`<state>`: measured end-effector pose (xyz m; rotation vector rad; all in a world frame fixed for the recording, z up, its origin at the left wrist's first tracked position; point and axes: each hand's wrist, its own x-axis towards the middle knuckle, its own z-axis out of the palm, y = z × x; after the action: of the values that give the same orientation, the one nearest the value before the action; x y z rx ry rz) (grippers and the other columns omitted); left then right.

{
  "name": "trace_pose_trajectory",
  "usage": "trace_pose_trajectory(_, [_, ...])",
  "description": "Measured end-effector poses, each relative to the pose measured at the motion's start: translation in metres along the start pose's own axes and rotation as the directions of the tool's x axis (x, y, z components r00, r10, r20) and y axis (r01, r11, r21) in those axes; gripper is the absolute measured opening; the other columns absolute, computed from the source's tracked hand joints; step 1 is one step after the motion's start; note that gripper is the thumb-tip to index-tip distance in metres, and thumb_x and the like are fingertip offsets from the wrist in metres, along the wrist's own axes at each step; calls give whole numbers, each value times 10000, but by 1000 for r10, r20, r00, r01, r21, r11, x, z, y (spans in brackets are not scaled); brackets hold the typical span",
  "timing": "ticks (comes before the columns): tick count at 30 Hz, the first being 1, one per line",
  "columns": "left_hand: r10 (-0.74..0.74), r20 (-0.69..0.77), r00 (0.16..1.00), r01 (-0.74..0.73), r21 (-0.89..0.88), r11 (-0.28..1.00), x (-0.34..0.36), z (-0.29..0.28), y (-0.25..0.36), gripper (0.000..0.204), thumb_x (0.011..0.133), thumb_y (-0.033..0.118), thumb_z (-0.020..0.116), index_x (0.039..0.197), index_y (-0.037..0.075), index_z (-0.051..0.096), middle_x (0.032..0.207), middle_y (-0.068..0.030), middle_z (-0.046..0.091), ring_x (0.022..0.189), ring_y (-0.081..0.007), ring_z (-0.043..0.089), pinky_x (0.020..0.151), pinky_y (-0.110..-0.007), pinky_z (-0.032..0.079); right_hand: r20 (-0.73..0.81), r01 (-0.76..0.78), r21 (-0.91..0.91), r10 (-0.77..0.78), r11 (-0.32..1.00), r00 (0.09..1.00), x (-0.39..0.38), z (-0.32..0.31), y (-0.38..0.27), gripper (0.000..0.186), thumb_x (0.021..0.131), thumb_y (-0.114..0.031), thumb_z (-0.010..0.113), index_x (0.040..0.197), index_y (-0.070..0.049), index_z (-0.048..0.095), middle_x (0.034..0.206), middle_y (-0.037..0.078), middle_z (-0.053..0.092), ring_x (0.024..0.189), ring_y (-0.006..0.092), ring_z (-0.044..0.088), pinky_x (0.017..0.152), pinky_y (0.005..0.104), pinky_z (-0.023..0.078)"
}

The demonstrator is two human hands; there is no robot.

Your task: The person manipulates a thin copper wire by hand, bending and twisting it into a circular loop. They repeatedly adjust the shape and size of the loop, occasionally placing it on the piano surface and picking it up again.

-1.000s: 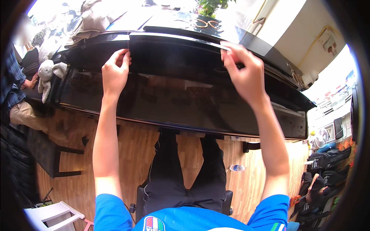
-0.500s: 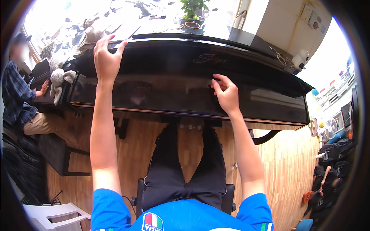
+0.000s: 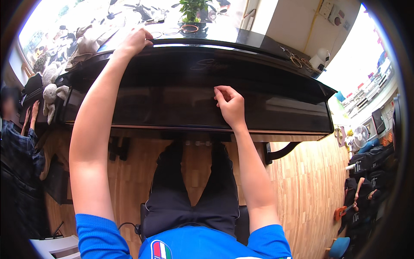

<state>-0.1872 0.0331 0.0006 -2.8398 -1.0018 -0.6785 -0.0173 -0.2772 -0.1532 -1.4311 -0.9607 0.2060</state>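
Note:
In front of me stands a glossy black piano (image 3: 172, 103), its fallboard down. My left hand (image 3: 134, 42) is at the piano's top edge, left of the middle. Its fingers are bent and closed, with the thumb below; whatever they grip is hidden. My right hand (image 3: 232, 105) is in front of the dark front panel, right of the middle. Thumb and fingertips are pinched together, and anything between them is too small to make out.
A potted plant (image 3: 191, 11), a ring-shaped thing (image 3: 189, 28) and glasses (image 3: 294, 59) lie along the piano's top. At left are a plush toy (image 3: 50, 97) and another person in a plaid shirt (image 3: 17, 138), hands at a dark instrument. A white chair (image 3: 56, 247) stands lower left.
My left hand has moved right along the piano's top edge and its fingers have closed. My right hand's fingers have drawn into a tighter pinch. The view has shifted; the other person's posture differs.

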Motion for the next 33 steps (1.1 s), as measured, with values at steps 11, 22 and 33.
trace_pose_trajectory(11, [-56,-270,961,-191,-801,568,-71,3,40,227,944,242,714,1040,39,746,951,-71,766,870,-151,724,780,-305,551,-20,-18,-14,18,1000,1000,-2,4,-6,179,953,-180,683,1006,-15,731,731,51,707,614,85,638,581,234,502])
trace_pose_trajectory(22, [-111,130,985,140,-987,81,-136,99,127,295,956,215,710,1110,-34,681,955,-122,745,828,-179,745,666,-251,575,187,-122,179,88,976,979,17,19,-22,301,989,-279,668,1050,11,725,806,65,717,631,103,648,579,235,511])
trace_pose_trajectory(33, [-33,112,993,115,-986,119,-145,100,123,262,981,248,679,1088,11,715,911,-70,751,792,-131,719,699,-252,546,114,-124,282,96,951,989,5,21,-14,236,989,-204,667,1070,9,725,781,68,700,656,134,685,600,251,562])
